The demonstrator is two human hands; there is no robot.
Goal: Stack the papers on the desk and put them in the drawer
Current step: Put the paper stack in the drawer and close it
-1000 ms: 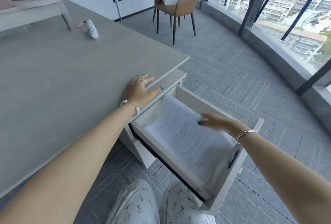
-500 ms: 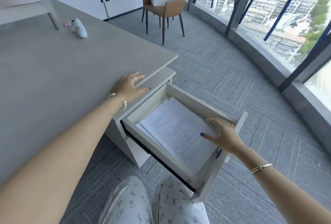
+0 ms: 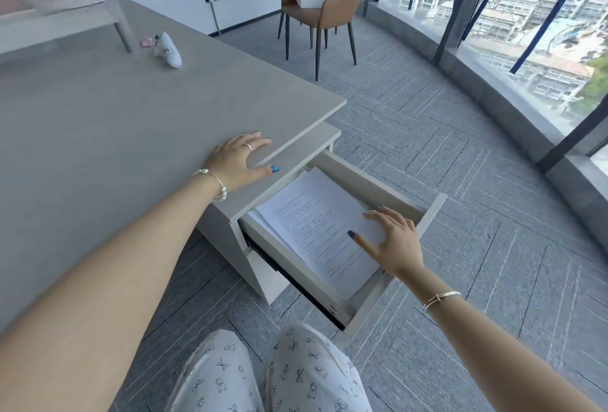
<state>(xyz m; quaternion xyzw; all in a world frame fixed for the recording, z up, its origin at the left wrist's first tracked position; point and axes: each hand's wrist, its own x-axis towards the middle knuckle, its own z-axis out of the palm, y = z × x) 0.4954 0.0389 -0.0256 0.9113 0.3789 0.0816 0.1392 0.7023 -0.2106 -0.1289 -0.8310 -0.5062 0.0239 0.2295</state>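
A stack of printed white papers lies inside the pulled-out white drawer under the desk's right corner. My right hand rests flat on the papers' near right part, fingers spread, close to the drawer front. On the grey desk, my left hand lies palm down at the edge just above the drawer, fingers apart and holding nothing.
A small white object and a pink item lie far back on the desk beside a raised shelf leg. A brown chair carrying a white box stands beyond. My knees are below the drawer; windows curve along the right.
My right hand has drawn back from the middle of the papers toward the drawer front. The left hand has stayed at the desk edge; the view shifted slightly.
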